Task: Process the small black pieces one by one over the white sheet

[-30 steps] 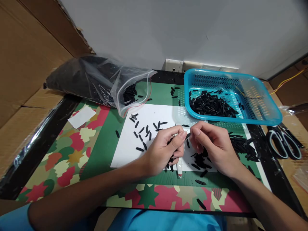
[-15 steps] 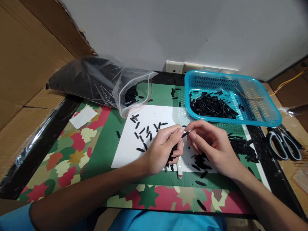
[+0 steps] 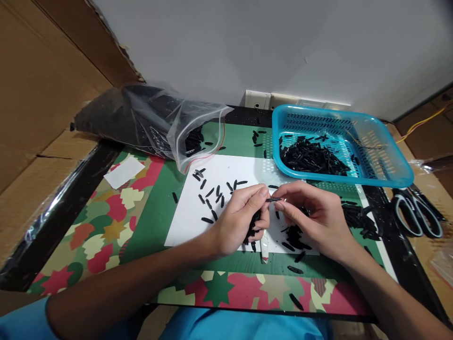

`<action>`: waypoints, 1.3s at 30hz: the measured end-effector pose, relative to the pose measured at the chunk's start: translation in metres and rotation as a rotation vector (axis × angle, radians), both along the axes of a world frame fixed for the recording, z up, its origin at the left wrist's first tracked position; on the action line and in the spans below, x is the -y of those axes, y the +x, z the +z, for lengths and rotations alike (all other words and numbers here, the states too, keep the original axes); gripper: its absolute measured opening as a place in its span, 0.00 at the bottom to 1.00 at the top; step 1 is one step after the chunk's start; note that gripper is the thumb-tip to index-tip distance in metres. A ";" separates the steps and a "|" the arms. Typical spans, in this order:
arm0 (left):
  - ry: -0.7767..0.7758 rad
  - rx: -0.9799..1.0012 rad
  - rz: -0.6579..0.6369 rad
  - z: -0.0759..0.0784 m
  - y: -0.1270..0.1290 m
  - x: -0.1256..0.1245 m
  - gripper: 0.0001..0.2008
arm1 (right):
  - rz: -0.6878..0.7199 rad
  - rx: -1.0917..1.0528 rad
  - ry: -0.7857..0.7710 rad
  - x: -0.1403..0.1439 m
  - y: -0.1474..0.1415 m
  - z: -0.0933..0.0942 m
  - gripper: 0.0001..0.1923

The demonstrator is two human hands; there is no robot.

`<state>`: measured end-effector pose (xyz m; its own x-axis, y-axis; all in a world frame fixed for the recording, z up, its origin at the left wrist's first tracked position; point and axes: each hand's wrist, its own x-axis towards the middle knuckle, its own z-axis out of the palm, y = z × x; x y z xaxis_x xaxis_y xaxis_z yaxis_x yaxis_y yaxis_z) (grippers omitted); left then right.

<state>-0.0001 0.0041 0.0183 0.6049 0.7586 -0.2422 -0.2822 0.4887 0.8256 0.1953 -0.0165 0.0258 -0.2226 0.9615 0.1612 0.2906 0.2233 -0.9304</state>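
Observation:
My left hand (image 3: 238, 221) rests on the white sheet (image 3: 187, 215), fingers curled around a white tool (image 3: 264, 247) and a bunch of small black pieces. My right hand (image 3: 311, 217) sits just to its right. Between the fingertips of both hands lies one small black piece (image 3: 273, 199), held level, pinched by my right thumb and forefinger and touched by my left. Loose black pieces (image 3: 212, 193) lie scattered over the sheet, and a heap (image 3: 293, 236) sits under my right hand.
A blue basket (image 3: 389, 167) with many black pieces stands at the back right. An open clear bag (image 3: 152, 123) of black pieces lies at the back left. Scissors (image 3: 417, 217) lie at the right edge. Cardboard walls rise on the left; a patterned mat (image 3: 106, 222) covers the table.
The black piece between my fingertips has turned from tilted to level. My right hand has shifted slightly down and left; my left hand has barely moved.

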 end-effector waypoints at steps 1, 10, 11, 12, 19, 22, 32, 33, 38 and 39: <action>-0.004 -0.002 0.005 0.000 0.000 0.000 0.21 | -0.001 0.001 0.002 0.000 0.000 0.000 0.03; -0.016 -0.013 0.021 0.001 0.001 0.001 0.21 | -0.007 -0.004 0.013 0.000 -0.001 0.001 0.03; -0.011 -0.011 0.020 0.001 0.000 0.001 0.21 | -0.010 0.002 0.013 0.000 -0.001 0.001 0.03; -0.005 -0.008 0.018 0.001 0.000 0.001 0.21 | -0.017 0.010 0.016 0.000 -0.001 0.001 0.03; 0.004 -0.004 -0.017 0.000 -0.002 0.001 0.19 | -0.045 0.131 0.129 0.001 -0.001 0.001 0.02; 0.016 -0.007 -0.025 0.000 -0.002 0.001 0.19 | -0.034 0.144 0.175 0.003 -0.001 0.001 0.03; 0.052 0.002 -0.054 -0.003 -0.004 0.001 0.18 | -0.142 -0.017 0.155 0.008 -0.004 -0.007 0.05; 0.052 0.005 -0.052 -0.002 -0.004 0.001 0.18 | -0.153 -0.060 0.121 0.007 -0.006 -0.006 0.05; 0.067 0.003 -0.043 -0.001 -0.003 0.003 0.18 | -0.206 -0.186 0.052 0.003 -0.011 -0.003 0.06; 0.070 -0.005 -0.047 0.000 -0.003 0.003 0.18 | -0.215 -0.183 0.067 0.004 -0.012 -0.003 0.05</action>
